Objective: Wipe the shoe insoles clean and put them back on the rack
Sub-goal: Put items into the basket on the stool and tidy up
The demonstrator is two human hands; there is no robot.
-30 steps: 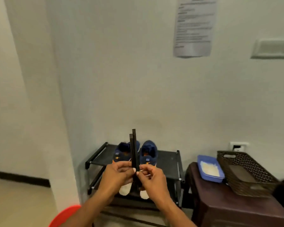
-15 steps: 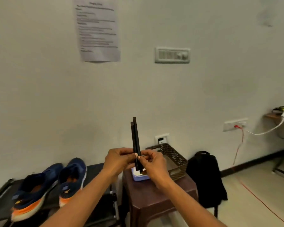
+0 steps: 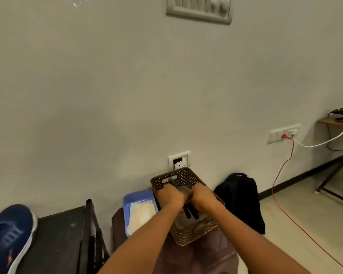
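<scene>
We are holding the black insoles in both hands' closed grip, inside the brown perforated basket.

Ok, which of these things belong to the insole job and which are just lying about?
Job:
two thin black insoles, held in the brown perforated basket by left hand and right hand
blue tray of white wipes
black shoe rack
navy sneaker

Lying about:
black backpack
red cable
</scene>
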